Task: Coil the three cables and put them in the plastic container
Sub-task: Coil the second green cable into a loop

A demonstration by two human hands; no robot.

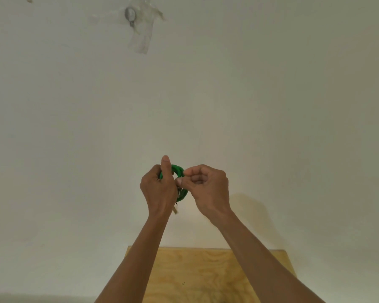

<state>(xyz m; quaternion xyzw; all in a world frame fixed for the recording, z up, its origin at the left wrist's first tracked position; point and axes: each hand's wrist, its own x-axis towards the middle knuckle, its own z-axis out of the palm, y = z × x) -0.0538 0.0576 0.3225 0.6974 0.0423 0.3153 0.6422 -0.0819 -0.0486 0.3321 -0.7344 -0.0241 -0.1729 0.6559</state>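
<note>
A green cable (178, 170) is wound into a small coil and held up in front of the wall, well above the table. My left hand (160, 189) grips the coil's left side, thumb pointing up. My right hand (208, 189) pinches the coil's right side between thumb and forefinger. A pale connector end (175, 210) hangs below the left hand. The other cables and the plastic container are out of view.
A light plywood tabletop (206, 274) fills the bottom centre, under my forearms. A plain white wall (271, 106) is behind, with a metal hook under clear tape (138, 25) near the top.
</note>
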